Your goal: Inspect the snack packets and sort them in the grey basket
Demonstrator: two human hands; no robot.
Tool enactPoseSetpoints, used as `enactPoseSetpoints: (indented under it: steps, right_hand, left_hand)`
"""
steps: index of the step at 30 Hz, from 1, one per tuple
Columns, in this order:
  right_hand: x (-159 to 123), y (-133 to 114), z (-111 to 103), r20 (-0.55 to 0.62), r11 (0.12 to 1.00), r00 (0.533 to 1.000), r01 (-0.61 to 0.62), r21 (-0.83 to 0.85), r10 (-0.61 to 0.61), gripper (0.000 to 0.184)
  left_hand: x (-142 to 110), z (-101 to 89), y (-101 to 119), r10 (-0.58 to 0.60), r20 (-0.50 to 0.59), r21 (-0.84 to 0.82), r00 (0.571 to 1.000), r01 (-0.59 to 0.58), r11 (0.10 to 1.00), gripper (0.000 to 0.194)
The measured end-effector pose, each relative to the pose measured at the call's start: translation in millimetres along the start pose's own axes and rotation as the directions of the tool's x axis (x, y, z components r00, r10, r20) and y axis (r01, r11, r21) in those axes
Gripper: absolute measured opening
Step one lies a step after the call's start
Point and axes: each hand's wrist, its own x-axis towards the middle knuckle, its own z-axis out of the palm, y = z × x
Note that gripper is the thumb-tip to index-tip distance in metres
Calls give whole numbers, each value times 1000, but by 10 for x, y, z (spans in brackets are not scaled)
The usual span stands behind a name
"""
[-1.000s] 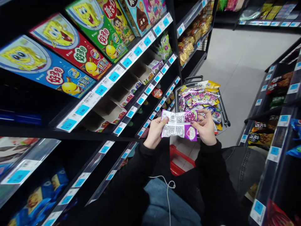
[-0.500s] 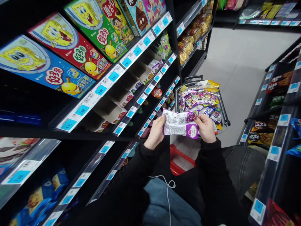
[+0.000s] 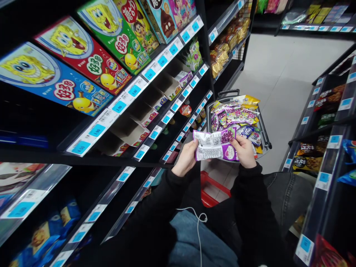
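Between my two hands is a purple and white candy packet [image 3: 213, 145], its printed back turned up and grapes pictured near the right end. My left hand [image 3: 185, 157] pinches its left end, thumb on top. At the other end my right hand [image 3: 244, 150] grips the packet, with the thumb over its upper right corner. Just beyond and partly beneath the packet stands a black-rimmed basket [image 3: 266, 130], filled with several purple and yellow candy packets [image 3: 236, 115].
On my left a black shelf carries colourful cartoon boxes [image 3: 83, 55] above a row of price labels [image 3: 135, 90]. Below them are open cardboard display boxes [image 3: 125, 129]. A red stool-like frame [image 3: 213, 191] is under me. Snack shelves [image 3: 328, 178] line the right side, with pale floor [image 3: 278, 70] ahead.
Both hands and the packet have shifted very slightly to the right, and the packet's tilt has changed a little. Both hands still hold it.
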Motion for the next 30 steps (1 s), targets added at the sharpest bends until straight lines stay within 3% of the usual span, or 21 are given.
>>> enactPoseSetpoints:
  steps: [3, 5, 8, 11, 12, 14, 17, 19, 21, 23, 26, 30]
  right_hand:
    - [-19, 2, -6, -88, 997, 994, 60, -38, -63, 34]
    - [-31, -1, -40, -74, 995, 992, 99, -9, -99, 31]
    - [-39, -6, -113, 72, 989, 990, 116, 96, -123, 31]
    - [-33, -2, -178, 282, 974, 945, 117, 192, -169, 33]
    - [-30, -1, -197, 324, 971, 928, 122, 205, -185, 33]
    - [-25, -5, -232, 335, 971, 921, 136, 198, -198, 33]
    - [-29, -39, -278, 306, 973, 941, 80, 216, -145, 50]
    - [-37, -70, -301, 351, 969, 934, -23, 246, -67, 64]
    - [-45, -90, -310, 424, 976, 905, -101, 194, 9, 67]
    - [-45, -91, -299, 450, 993, 890, -111, 46, 79, 58]
    - [-36, -65, -251, 437, 983, 887, -78, -169, 146, 27]
    - [-17, -25, -182, 346, 974, 929, -57, -218, 131, 20]
  left_hand:
    - [-10, -2, -36, -135, 124, -65, 983, 144, 987, 67]
    - [-19, -14, -72, -280, 252, -71, 926, 306, 949, 70]
    - [-37, -30, -170, -505, 387, 60, 772, 525, 849, 60]
    - [-69, -25, -290, -657, 478, 224, 583, 642, 733, 57]
    - [-82, -17, -318, -654, 508, 234, 561, 641, 731, 57]
    - [-106, 7, -337, -587, 543, 201, 600, 586, 785, 58]
    - [-116, 43, -278, -448, 480, 246, 754, 375, 894, 60]
    - [-102, 45, -218, -366, 396, 415, 842, 191, 890, 59]
    - [-79, 23, -177, -265, 330, 567, 906, 34, 823, 59]
    - [-57, -13, -160, -201, 301, 660, 932, -52, 749, 59]
    - [-34, -55, -151, -185, 307, 722, 933, -103, 684, 60]
    - [12, -89, -105, -182, 304, 650, 935, -64, 757, 61]
